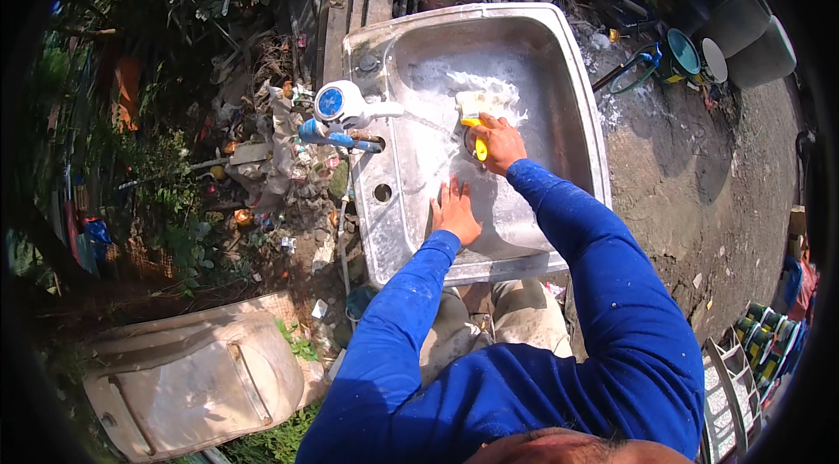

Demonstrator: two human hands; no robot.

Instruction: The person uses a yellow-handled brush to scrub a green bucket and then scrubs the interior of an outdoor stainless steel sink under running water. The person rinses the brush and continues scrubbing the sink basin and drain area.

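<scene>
A grey metal sink (411, 267) lies in front of me, its basin streaked with white suds (511, 97). My right hand (502, 145) is closed round the yellow handle of a scrub brush (480, 148). Pale foam covers the brush's head and hides its bristles, which rest toward the far part of the basin. My left hand (456, 215) lies with fingers spread on the basin's near left floor, holding nothing. On the sink's left ledge stands a white faucet (352, 103) with a blue disc on top and a blue pipe piece (336, 134) beneath it.
An open round hole (382, 193) pierces the left ledge. Litter and rubble (271, 158) cover the ground at left. A second, overturned sink (201, 377) lies at the lower left. Buckets (682, 51) stand at the far right, and a stack of containers (759, 328) at the lower right.
</scene>
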